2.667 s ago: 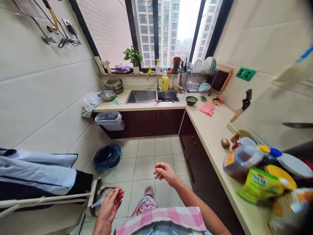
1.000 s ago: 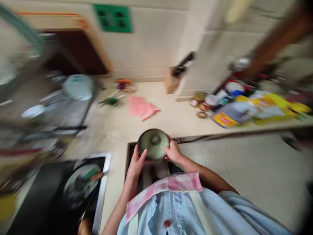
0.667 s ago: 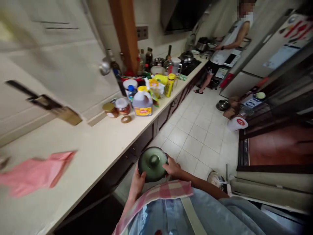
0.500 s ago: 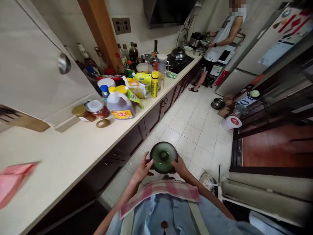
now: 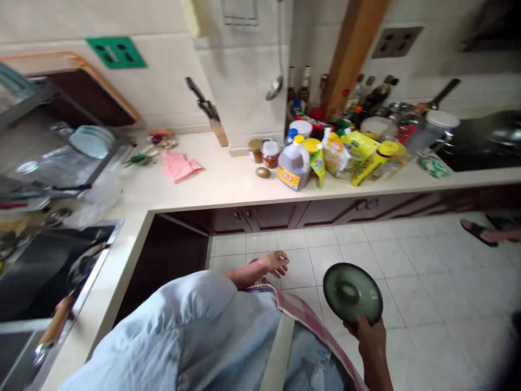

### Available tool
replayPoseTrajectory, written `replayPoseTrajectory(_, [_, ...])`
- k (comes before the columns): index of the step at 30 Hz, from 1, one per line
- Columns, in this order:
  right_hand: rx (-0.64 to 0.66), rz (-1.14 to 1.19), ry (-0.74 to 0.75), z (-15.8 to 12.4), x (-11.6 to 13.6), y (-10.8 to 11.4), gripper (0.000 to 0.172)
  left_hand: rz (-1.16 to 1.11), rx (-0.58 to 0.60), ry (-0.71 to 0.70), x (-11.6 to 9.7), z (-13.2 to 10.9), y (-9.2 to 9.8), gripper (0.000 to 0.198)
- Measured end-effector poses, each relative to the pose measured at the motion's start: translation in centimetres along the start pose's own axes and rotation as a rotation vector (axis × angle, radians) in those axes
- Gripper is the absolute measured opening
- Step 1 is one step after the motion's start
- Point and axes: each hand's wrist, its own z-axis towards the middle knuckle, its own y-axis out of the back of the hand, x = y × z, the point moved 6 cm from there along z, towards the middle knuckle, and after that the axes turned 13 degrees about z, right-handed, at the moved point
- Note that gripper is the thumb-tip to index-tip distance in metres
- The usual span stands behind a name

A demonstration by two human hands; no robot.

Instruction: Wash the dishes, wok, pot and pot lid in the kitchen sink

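Bowl [image 5: 352, 292] extends beyond the right hand [image 5: 371, 338] gripping its near rim; left hand [image 5: 275, 264] hangs loose.

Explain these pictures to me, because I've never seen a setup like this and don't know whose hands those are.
There's no machine: these are a person's own bare hands. Every picture comes from one camera worn on that person's head, looking forward and down. In the latest one, the right hand holds a green bowl by its rim, above the tiled floor. The left hand is apart from it, fingers loosely curled, holding nothing. On the counter lie a pink cloth and, farther right, a jug with a yellow cap stands among jars and packets. Another person's foot shows at the right edge.
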Motion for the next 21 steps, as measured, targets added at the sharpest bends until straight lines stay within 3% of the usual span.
replayPoseTrajectory(3, [0.182, -0.146, 0.070, -0.4, 4.7, -9.2, 0.077, -0.120, -0.081, -0.026, 1.2, -1.5, 3.5, 0.034])
replayPoseTrajectory(6, [0.400, -0.356, 0.208, -4.3, 10.5, -21.6, 0.068, -0.277, -0.189, -0.056, 3.5, -3.9, 8.3, 0.029])
replayPoseTrajectory(11, [0.796, -0.643, 0.571, -18.7, 19.4, -43.1, 0.066, -0.460, -0.362, -0.066, 8.3, -7.9, 16.1, 0.028])
replayPoseTrajectory(14, [1.017, -0.701, 0.901, -27.0, 23.5, -53.3, 0.064, -0.593, -0.478, -0.053, 10.3, -9.4, 19.7, 0.035])
replayPoseTrajectory(16, [1.006, -0.669, 1.120, -29.7, 26.1, -57.7, 0.064, -0.630, -0.516, -0.059, 10.6, -9.8, 21.3, 0.040])
replayPoseTrajectory(18, [0.965, -0.553, 1.204, -29.8, 28.1, -59.9, 0.063, -0.621, -0.515, -0.078, 10.2, -9.8, 22.2, 0.044])
replayPoseTrajectory(20, [0.971, -0.400, 1.113, -27.6, 29.0, -59.6, 0.060, -0.577, -0.487, -0.092, 9.7, -9.6, 22.5, 0.049])
replayPoseTrajectory(21, [0.997, -0.336, 1.000, -25.9, 28.8, -58.5, 0.057, -0.544, -0.474, -0.095, 9.4, -9.4, 22.6, 0.052])
